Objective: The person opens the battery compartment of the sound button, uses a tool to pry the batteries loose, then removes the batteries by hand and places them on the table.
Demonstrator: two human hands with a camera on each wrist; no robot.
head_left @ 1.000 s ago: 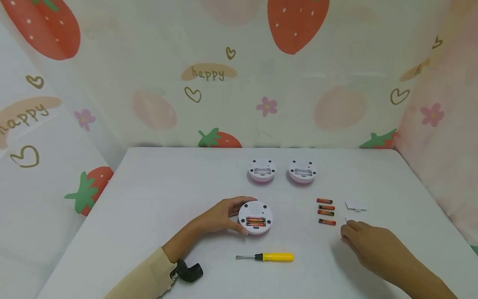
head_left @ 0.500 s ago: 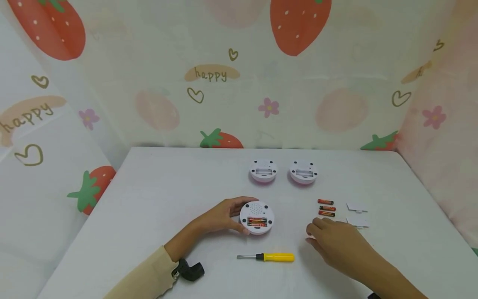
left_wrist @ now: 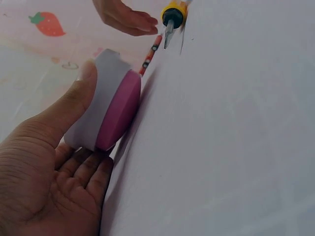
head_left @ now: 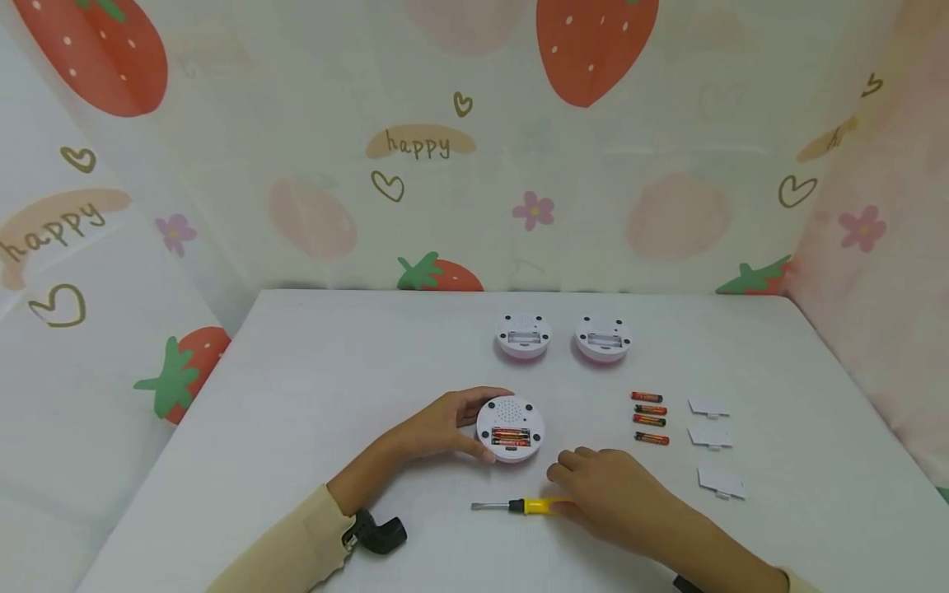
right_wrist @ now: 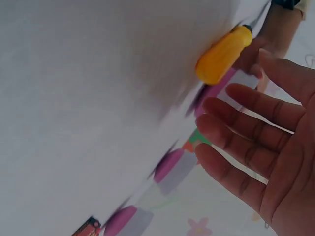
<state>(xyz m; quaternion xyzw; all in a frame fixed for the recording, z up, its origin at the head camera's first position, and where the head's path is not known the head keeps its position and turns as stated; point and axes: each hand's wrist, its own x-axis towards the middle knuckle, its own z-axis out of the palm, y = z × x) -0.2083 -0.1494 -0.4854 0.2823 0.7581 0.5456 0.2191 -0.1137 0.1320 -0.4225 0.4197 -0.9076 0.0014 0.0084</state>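
In the head view my left hand (head_left: 437, 424) holds a round white device (head_left: 508, 408) upright on its edge, thumb near its front rim and fingers behind. Its battery bay faces up with red-and-black batteries (head_left: 511, 437) inside. The left wrist view shows the pink side (left_wrist: 119, 110) of the device near the tabletop. My right hand (head_left: 611, 490) hovers at the handle of a yellow screwdriver (head_left: 535, 506), thumb overlapping the handle's end. In the right wrist view its fingers (right_wrist: 246, 125) are spread and hold nothing, with the screwdriver (right_wrist: 221, 58) just beyond them.
Two more round devices (head_left: 523, 327) with bare battery bays stand at the back. Several loose batteries (head_left: 650, 420) lie in a column right of centre. Three white battery covers (head_left: 709, 437) lie further right. A patterned cloth wall (head_left: 311, 123) encloses the table (head_left: 356, 346).
My right hand has moved left from beside the white covers, past the batteries, to the screwdriver handle. The third cover and lowest battery now show. My left hand keeps its hold on the device.
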